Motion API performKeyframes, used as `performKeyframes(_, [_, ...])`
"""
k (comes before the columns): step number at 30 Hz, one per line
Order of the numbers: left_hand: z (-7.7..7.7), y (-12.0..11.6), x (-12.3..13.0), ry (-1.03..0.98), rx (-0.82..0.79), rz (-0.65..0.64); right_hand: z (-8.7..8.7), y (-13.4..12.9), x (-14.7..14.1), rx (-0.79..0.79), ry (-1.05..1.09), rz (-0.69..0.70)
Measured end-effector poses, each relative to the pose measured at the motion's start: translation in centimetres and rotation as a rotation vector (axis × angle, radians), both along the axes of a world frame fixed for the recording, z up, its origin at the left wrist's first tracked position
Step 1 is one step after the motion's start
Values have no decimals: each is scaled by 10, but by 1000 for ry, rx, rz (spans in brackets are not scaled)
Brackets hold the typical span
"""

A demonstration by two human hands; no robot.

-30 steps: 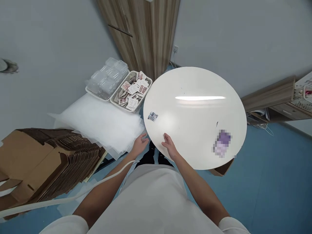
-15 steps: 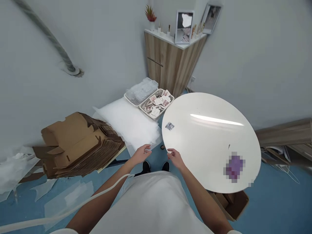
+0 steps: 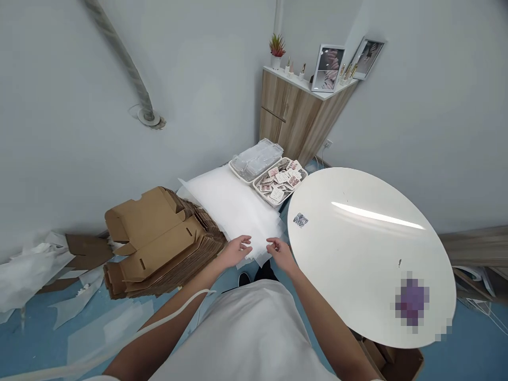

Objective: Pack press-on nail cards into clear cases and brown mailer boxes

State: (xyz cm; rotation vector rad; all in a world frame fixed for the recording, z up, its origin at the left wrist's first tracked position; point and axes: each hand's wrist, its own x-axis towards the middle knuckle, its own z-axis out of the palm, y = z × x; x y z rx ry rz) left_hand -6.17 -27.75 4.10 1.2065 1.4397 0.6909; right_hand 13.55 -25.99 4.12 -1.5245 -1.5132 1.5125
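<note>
My left hand (image 3: 236,251) is held out over the near edge of a stack of white foam sheets (image 3: 234,203), its fingers apart and nothing in them. Facing it, my right hand (image 3: 281,253) is at the stack's near right corner, close to the rim of a round white table (image 3: 357,275); its fingers are loosely curled and apart, also without anything. Whether either hand touches the sheets cannot be made out. Left of the sheets lies a pile of flattened brown cardboard boxes (image 3: 159,227).
Behind the sheets stand a basket of small printed cards (image 3: 280,180) and a basket of clear plastic packs (image 3: 257,159). A wooden cabinet (image 3: 291,111) fills the corner. A blurred purple item (image 3: 413,301) lies on the table, with a cardboard box (image 3: 397,360) beneath. A white cable (image 3: 170,317) crosses my left arm.
The view has turned left, so the room's things appear further right and lower. My hands now appear over the near part of the foam sheets; they remain empty.
</note>
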Motion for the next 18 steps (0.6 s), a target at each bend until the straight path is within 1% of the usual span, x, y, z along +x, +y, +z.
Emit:
performKeyframes(2, [4,20,-1,-19,10,22,-1,19,-4,7,-8,3])
performKeyframes(4, [7,42,-1,-42,28,34,-1,45,-7,22,-15,3])
performKeyframes(7, [13,79,-3,-43,37,65,-3,92,-15,41,-14,-25])
performKeyframes(9, [16,105,-4,-40,44,111,-3,127,-23,74,-20,-53])
performKeyframes(11, [18,132,-6,-37,31,162,-4,162,-31,105,-32,-77])
performKeyframes(14, [16,174,-8,-65,-29,256,-8,213,-45,136,-31,-94])
performKeyframes(18, [10,227,-6,-144,-61,432,-17,268,-60,220,-20,-83])
